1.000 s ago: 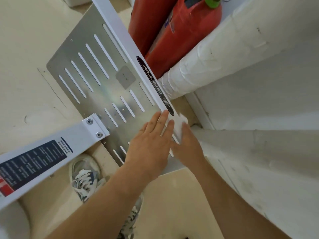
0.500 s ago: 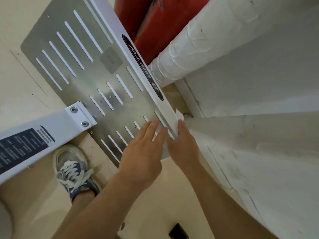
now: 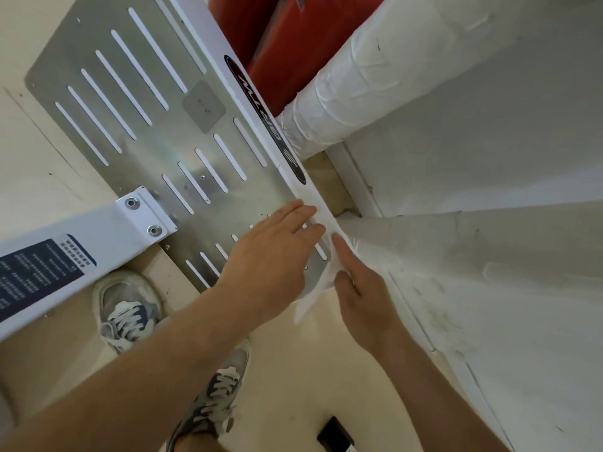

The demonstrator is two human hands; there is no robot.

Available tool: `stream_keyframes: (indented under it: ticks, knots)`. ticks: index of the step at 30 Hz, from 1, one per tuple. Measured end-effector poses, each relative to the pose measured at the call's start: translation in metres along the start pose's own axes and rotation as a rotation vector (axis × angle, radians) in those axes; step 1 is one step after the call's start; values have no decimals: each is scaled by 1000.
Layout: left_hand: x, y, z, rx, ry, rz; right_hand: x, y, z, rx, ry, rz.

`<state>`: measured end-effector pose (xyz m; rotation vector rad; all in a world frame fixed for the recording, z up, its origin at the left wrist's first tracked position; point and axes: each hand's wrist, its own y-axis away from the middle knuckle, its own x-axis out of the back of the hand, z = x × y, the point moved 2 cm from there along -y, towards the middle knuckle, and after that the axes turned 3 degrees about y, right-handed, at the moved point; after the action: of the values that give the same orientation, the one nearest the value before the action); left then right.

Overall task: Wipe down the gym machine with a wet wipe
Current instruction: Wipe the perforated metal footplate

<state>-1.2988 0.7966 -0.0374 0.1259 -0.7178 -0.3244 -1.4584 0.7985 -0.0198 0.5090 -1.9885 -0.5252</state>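
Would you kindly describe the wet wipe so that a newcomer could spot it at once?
Find the large slotted silver plate and follow the white rail on its right edge down past the black oval logo to the near corner. The wet wipe hangs over that edge, pinched by the right hand: the only limp, crumpled white sheet beside rigid metal.

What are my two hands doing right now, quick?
Left hand: open, fingers straight, flat on the metal plate.
Right hand: thumb and fingers pinch the wet wipe at the plate's edge.
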Motion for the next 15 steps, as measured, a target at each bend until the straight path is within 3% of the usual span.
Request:
stream_keyframes:
  ticks: [2,4,6,9,12,15]
  knots:
    - [0,9,-2,81,90,94,9,-14,7,36,122,98]
    - [-3,19,-8,159,174,178,12,-26,10,28,197,75]
    - [-11,27,-14,182,204,209,6,-35,10,45,336,46]
    - [-22,30,-19,180,205,211,-7,-54,-2,24,594,158]
    - [-28,30,-20,208,196,205,-25,-86,-32,-13,586,228]
    - [-24,28,-19,264,208,211,-36,-110,-51,71,524,302]
